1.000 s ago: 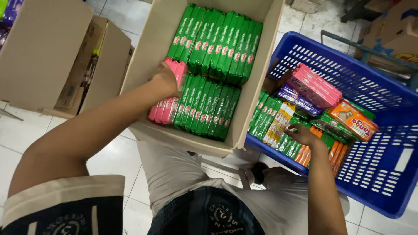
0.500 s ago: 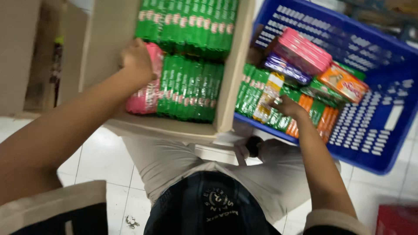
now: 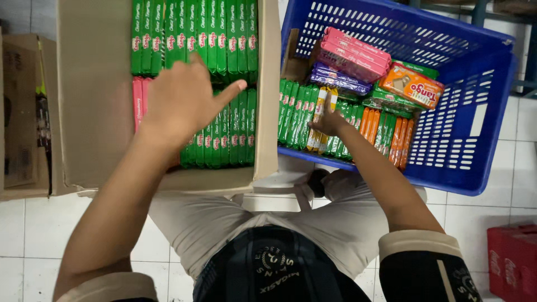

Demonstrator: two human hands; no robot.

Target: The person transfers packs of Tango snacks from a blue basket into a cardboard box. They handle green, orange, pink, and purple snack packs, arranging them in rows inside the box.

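A: White floor tiles below. My left hand (image 3: pixel 182 103) hovers, fingers loose, holding nothing, over green packs (image 3: pixel 224 128) in the cardboard box (image 3: pixel 95 112), frame centre-left.
B: Right?
A: Right hand (image 3: pixel 330 122) touches yellow pack (image 3: pixel 318 114) in blue basket (image 3: pixel 464 134); grip unclear.

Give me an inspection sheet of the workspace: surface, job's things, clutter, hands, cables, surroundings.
Surface: white tiled floor.
Job's things: cardboard box with upright green packs and a few pink packs; blue basket with green, orange, pink and purple packs.
Clutter: second carton at left, red crate at lower right.
Hands: left hand open over the box packs; right hand on the basket's packs.
Cables: nothing seen.
Surroundings: the person's lap and a white stool below.
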